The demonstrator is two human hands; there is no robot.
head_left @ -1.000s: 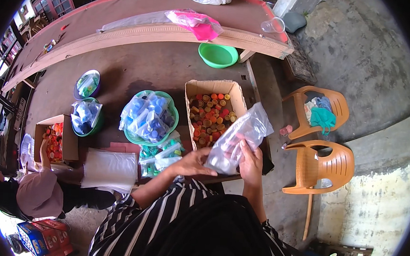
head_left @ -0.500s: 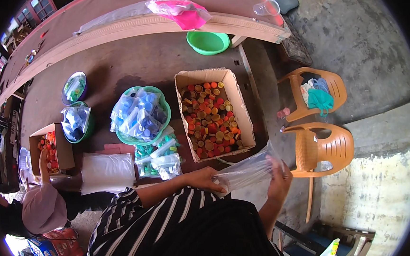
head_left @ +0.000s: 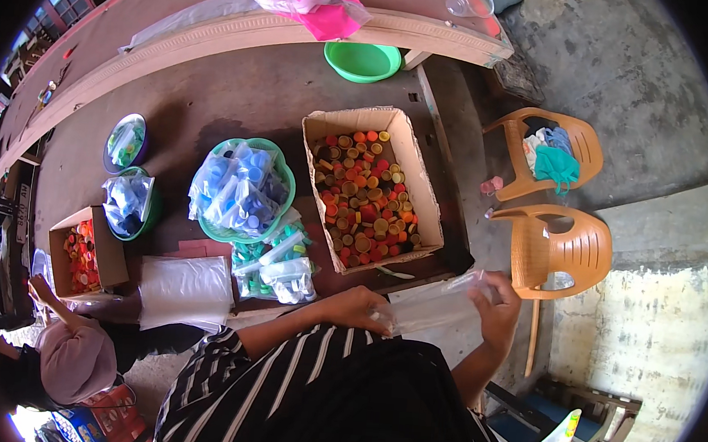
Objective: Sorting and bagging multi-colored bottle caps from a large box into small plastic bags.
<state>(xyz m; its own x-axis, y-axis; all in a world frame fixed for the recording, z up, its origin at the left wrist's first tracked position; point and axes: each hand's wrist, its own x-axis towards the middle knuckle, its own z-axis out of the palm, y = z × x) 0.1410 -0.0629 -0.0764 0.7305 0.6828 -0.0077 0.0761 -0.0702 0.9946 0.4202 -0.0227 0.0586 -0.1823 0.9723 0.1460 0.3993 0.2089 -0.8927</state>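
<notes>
Just below the frame's centre, the left hand (head_left: 362,308) and right hand (head_left: 496,301) each pinch an end of a clear, flat plastic bag (head_left: 434,302), stretched between them. Above it sits an open cardboard box of red, orange and yellow bottle caps (head_left: 370,191) on the dark wooden table (head_left: 214,104). Left of the box, a green basin (head_left: 245,189) holds filled bags. Right of centre stands an orange plastic chair (head_left: 561,252).

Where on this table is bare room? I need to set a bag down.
Bare dark tabletop lies between the long wooden ledge, the green plastic bowl and the cardboard box of bottle caps. The near edge, around the green basin of filled bags, is crowded.
</notes>
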